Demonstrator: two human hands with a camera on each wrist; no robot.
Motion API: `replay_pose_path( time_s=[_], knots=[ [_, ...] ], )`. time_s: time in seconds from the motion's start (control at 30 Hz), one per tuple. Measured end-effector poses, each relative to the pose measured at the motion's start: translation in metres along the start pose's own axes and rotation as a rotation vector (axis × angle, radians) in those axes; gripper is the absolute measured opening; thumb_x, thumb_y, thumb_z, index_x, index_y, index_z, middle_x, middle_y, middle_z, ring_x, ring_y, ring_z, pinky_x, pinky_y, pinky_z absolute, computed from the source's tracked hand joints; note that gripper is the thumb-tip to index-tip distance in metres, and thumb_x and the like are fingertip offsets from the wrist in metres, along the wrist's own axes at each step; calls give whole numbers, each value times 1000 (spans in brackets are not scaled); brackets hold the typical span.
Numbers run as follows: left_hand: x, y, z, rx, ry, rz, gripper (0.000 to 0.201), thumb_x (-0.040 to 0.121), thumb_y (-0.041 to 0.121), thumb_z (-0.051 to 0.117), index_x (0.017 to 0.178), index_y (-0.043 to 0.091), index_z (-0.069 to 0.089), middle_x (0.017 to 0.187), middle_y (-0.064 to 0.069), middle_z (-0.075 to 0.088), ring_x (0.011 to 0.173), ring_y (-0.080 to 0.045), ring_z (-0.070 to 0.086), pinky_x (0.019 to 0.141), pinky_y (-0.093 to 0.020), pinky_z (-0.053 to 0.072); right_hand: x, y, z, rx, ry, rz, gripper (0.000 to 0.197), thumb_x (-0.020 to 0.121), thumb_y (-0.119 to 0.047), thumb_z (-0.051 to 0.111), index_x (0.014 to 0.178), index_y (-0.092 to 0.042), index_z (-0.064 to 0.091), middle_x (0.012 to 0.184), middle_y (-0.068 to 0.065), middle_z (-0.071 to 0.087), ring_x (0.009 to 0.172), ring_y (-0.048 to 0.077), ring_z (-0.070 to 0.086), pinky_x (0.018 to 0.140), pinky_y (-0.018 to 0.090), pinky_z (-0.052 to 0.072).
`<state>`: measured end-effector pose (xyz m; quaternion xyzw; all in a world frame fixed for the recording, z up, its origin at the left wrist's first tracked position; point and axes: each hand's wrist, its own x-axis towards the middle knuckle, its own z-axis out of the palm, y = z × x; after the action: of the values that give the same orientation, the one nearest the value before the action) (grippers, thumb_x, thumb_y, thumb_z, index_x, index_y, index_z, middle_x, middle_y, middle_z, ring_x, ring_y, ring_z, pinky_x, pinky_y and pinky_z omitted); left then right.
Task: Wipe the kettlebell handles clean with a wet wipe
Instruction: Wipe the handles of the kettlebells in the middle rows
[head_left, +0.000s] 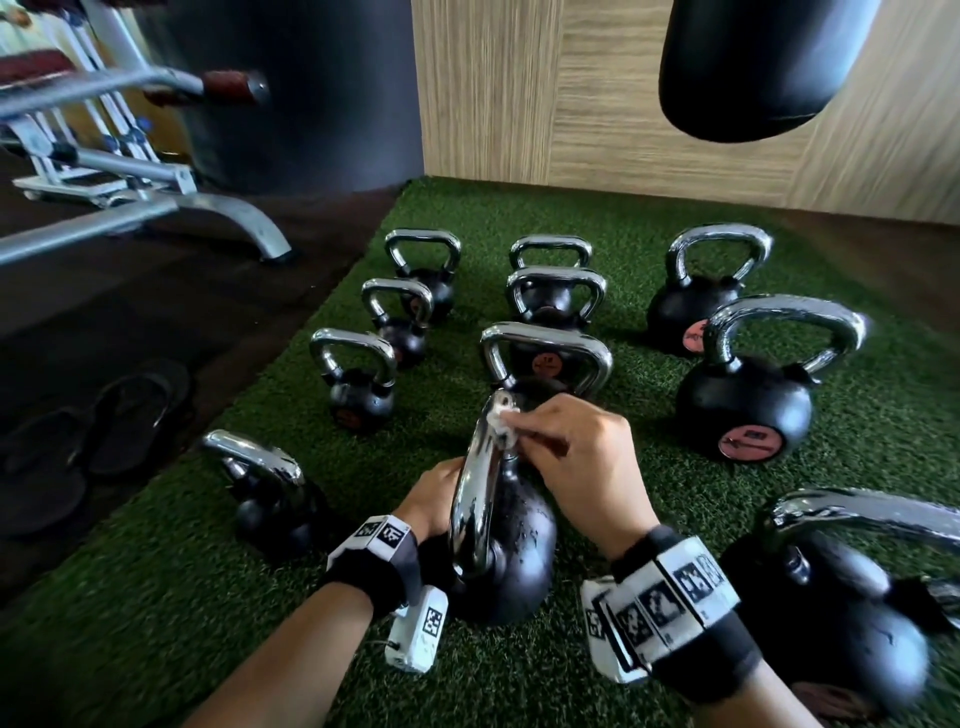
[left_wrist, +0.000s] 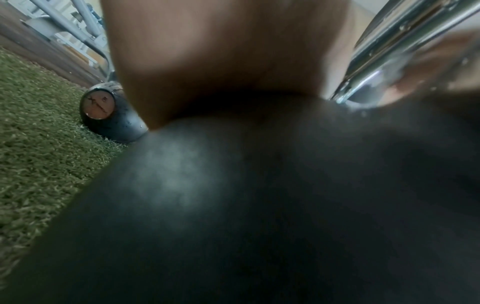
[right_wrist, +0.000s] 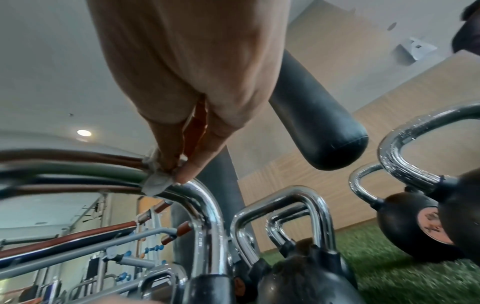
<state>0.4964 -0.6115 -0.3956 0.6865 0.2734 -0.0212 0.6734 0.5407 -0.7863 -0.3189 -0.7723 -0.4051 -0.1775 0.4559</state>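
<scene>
Right hand (head_left: 566, 457) at 12 o'clock, fingertips pinched together; left hand (head_left: 431, 499) at 10 o'clock, mostly hidden.

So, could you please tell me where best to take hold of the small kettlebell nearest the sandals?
Probably the top bar of the small kettlebell's chrome handle, coming from above: it tilts toward the sandals, leaving the loop's upper side clear.
</scene>
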Motion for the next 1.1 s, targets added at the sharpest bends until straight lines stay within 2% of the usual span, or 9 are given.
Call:
replay_pose_path(
  time_s=[0.13,0.23,0.33,0.5,0.73,0.83,0.97,1.03,1.1],
  knots=[
    [-4,0,0,82,-40,34,39,110,8,36,141,-12,46,140,-32,53,112,-26,49,112,-53,42,-25,-17,-12,141,-143,85,18,78,-11,84,95,-18,82,83,-9,75,71,2,68,66,13,54],
    [-4,1,0,127,-36,63,38,109,7,36,141,-12,47,145,-36,48,111,-25,48,111,-52,41,-20,-18,-16,367,-243,311,11,78,-14,85,86,-20,78,79,-8,78,72,5,74,71,23,61],
    [-1,-1,-1,122,-34,66,38,109,6,36,142,-11,46,146,-36,48,112,-26,50,111,-54,42,-24,-18,-12,441,-224,401,13,77,-17,86,84,-16,76,77,1,78,72,18,77,73,42,64],
    [3,-4,-2,127,-19,57,37,109,6,38,141,-10,48,145,-34,50,112,-27,51,112,-58,41,-52,-16,-4,540,-294,490,23,68,-13,91,78,-20,72,76,7,77,72,25,76,70,53,63],
    [7,-8,-4,184,-10,82,39,109,9,38,144,-6,47,148,-31,49,121,-29,53,114,-55,40,-69,-10,3,441,-317,427,18,72,-28,88,79,-22,73,76,-2,77,69,18,74,69,42,63],
    [8,-9,-4,240,-32,91,39,108,4,39,146,-6,44,149,-31,47,127,-33,52,116,-54,39,-78,-3,10,332,-318,405,16,74,-27,88,75,-20,74,74,-5,75,67,13,71,65,37,61],
    [5,-10,-4,318,-64,79,43,107,-3,39,150,-6,39,153,-31,42,141,-44,43,117,-53,35,-87,3,16,278,-298,385,12,80,-34,84,83,-25,78,79,-15,75,71,4,70,64,19,56],
    [6,-10,-5,306,-63,90,42,107,0,39,149,-5,40,153,-30,43,140,-40,46,117,-52,36,-79,5,13,253,-354,290,10,84,-38,79,89,-30,77,82,-16,73,73,1,68,62,11,48],
    [6,-10,-5,238,-46,110,38,109,7,39,144,-5,47,148,-29,49,126,-28,53,116,-52,39,-62,9,10,191,-477,164,13,88,-36,75,99,-29,78,88,-11,69,77,5,64,65,17,48]
  ],
)
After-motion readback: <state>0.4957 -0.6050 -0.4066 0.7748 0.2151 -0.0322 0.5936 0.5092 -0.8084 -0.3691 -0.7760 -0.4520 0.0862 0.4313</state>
